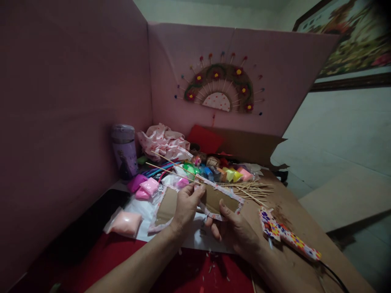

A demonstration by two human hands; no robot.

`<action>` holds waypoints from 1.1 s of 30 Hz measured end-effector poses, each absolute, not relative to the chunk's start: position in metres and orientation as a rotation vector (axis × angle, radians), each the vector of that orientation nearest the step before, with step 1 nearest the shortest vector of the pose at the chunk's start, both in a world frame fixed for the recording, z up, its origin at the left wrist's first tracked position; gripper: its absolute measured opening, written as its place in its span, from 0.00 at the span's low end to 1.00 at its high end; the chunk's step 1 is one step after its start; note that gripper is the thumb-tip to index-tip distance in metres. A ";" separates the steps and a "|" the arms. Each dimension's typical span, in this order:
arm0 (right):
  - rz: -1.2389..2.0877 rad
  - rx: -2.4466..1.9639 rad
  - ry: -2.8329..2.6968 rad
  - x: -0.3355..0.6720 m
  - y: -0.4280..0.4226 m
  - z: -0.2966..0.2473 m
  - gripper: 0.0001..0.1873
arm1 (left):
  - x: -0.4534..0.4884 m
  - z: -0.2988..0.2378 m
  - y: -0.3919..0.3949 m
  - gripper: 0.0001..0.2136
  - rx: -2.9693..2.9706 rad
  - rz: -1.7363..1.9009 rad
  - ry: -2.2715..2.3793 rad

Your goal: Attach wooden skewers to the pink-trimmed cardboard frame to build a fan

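Note:
My left hand (186, 207) pinches the left end of a cardboard piece (217, 200) edged with pink-dotted white fabric. My right hand (233, 226) grips its lower right edge, thumb on the bare brown face. Two thin wooden sticks (166, 170) reach up and left from beside my left fingers; whether they are held or fixed to the cardboard is hidden. Behind my left wrist, a second fabric-edged cardboard piece (166, 208) lies on white paper (146, 221).
A flower-patterned glue gun (287, 236) lies right, its cord trailing. Loose wooden sticks (253, 189), colored clay packets (229, 175), a peach packet (125, 223), a purple bottle (124, 152) and crumpled dotted fabric (165, 140) surround the work. A decorated half-circle fan (220, 83) hangs behind.

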State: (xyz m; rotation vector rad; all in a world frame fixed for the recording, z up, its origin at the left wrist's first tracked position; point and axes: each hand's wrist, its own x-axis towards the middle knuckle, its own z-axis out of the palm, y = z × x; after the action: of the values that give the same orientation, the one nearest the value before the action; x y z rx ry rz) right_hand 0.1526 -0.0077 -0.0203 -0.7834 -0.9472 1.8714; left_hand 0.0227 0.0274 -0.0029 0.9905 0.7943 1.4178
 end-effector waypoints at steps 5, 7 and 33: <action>1.858 -0.781 -0.942 0.152 -0.009 -0.020 0.24 | 0.023 -0.001 0.025 0.10 0.951 1.402 0.775; 1.860 -0.773 -0.950 0.153 -0.009 -0.020 0.24 | 0.023 -0.001 0.025 0.11 0.948 1.410 0.776; 1.897 -0.789 -0.966 0.154 -0.009 -0.021 0.27 | 0.023 0.002 0.023 0.07 0.946 1.421 0.796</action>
State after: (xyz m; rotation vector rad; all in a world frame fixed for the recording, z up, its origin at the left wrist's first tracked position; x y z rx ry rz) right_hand 0.1535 -0.0086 -0.0213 -0.7891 -0.9662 1.8968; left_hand 0.0233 0.0231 0.0023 0.9457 0.7963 1.4212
